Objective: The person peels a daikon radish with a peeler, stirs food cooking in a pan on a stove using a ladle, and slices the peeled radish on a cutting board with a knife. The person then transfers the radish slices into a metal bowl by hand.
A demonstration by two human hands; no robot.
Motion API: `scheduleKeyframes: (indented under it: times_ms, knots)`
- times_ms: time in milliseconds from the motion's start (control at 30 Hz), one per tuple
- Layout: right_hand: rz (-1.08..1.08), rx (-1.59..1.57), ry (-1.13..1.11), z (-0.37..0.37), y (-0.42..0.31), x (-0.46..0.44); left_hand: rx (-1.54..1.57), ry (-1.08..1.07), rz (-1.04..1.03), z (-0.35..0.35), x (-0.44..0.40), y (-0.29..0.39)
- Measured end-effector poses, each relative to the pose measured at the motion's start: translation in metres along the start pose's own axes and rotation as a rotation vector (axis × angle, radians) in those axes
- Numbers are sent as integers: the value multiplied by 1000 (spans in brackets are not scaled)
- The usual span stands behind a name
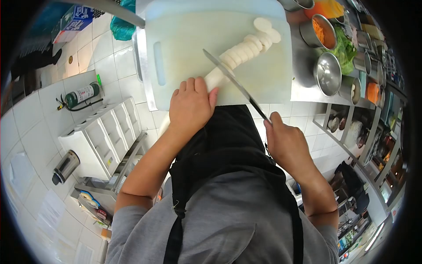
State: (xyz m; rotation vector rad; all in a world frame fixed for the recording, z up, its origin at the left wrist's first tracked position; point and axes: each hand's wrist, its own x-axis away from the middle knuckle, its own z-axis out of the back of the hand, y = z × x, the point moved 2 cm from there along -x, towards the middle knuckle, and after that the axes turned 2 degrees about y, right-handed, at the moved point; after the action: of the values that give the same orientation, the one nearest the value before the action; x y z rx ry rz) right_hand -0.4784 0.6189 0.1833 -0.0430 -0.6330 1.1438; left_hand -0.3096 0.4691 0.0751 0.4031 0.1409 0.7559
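A white radish (214, 80) lies slantwise on the cutting board (189, 35), its whole part toward the board's near edge and its slices (244, 52) running on toward the board's far right corner. The left hand (191, 103), at the board's near edge, is bent over the whole part with fingers side by side and thumb against the flank, pinching the radish between them; a round root would likely roll on a flat board, which is probably why it is held so firmly near the cut. The right hand (285, 140), off the near right of the board, is folded round the handle of a knife (237, 83), whose blade reaches over the board and crosses the radish where whole part and slices meet. Most slices lean on one another in a row, as if left where they came off the blade. A pale strip shows beneath the left wrist, past the board's near edge; it may be more of the radish, but the arm hides too much to be sure. Right of the board, on the table (303, 86), stand a bowl (309, 38) of orange shreds (317, 28), a shiny basin (329, 74) and green leaves (346, 50), perhaps set aside there to give the blade room.
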Motion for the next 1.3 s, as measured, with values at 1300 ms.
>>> scheduleKeyframes:
  times_ms: [1300]
  knots:
    - [-70,-7,-36,6,-12,-2,71,-19,-42,4,4,-2]
